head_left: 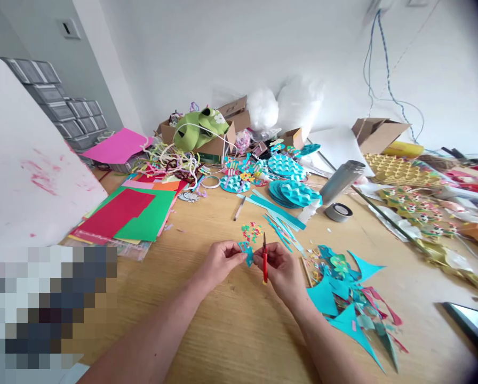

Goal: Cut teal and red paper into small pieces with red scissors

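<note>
Between my hands is a small blue paper piece (248, 255) with a cut edge. My left hand (224, 262) pinches it from the left, thumb and fingers together. In my right hand (281, 269) are red-handled scissors (265, 262), their dark blades pointing away from me; the fingertips of that hand also reach the paper's right edge. Just beyond, a cluster of small red, green and yellow paper cut-outs (252, 231) lies on the wooden table (183, 298).
Blue paper scraps (323, 294) spread out right of my right hand. Farther back are blue paper strips (283, 213), a pen (239, 208), a tape roll (339, 212) and a leaning metal bottle (343, 181). Coloured sheets (121, 213) are stacked at left; a phone-like device (469, 322) lies at right.
</note>
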`<state>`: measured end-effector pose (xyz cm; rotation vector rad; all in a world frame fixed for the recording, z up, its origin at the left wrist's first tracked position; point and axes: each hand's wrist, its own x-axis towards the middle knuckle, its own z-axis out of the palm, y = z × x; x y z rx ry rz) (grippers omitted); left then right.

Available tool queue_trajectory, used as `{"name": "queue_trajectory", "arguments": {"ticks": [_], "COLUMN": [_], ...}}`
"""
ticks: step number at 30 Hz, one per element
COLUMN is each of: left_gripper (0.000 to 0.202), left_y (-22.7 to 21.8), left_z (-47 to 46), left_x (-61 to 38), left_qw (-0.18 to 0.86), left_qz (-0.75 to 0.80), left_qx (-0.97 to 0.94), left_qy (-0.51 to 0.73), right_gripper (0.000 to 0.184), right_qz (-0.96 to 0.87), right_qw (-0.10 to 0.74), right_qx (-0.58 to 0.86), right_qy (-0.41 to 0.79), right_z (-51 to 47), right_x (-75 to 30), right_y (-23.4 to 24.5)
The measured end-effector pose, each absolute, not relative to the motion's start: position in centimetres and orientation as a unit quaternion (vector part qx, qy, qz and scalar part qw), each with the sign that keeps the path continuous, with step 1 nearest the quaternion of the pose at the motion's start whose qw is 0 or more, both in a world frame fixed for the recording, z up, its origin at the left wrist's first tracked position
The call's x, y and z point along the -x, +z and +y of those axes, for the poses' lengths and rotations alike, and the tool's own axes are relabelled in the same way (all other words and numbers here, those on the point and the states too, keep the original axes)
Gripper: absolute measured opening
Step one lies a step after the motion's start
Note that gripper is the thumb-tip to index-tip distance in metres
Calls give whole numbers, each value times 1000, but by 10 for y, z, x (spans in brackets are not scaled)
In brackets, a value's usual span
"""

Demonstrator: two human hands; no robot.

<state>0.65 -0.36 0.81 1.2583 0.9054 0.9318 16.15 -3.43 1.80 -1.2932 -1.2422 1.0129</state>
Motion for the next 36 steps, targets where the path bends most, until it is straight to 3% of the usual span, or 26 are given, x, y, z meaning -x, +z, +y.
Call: {"name": "queue_trajectory", "arguments": {"ticks": [5, 15, 21, 24, 30, 36], "left_gripper": [31, 30, 18, 25, 24, 33], "left_y": [16, 15, 14, 12, 11, 11], "left_z": [-5, -6, -1, 2, 0, -1], "left_x": [-7, -7, -2, -1, 0, 0], "left_qw": [638, 657, 794, 833, 820, 810], "left_qz": [429, 413, 342, 346, 352, 359], "left_qx": [-505, -505, -362, -285, -316, -325], "left_qy": [393, 376, 348, 323, 323, 332], "right_gripper": [35, 23, 7, 10, 16, 17], "right_qz": [-517, -557, -635, -680, -760, -759], "right_qw": [500, 488, 477, 459, 426, 428], "right_qx": [517, 538, 552, 539, 481, 478], "right_qy": [463, 402, 253, 192, 95, 113], "right_z": [-34, -34, -35, -38, -44, -46], "right_x": [-161, -160, -164, -165, -162, -163], "right_y": [16, 12, 9, 9, 16, 17]}}
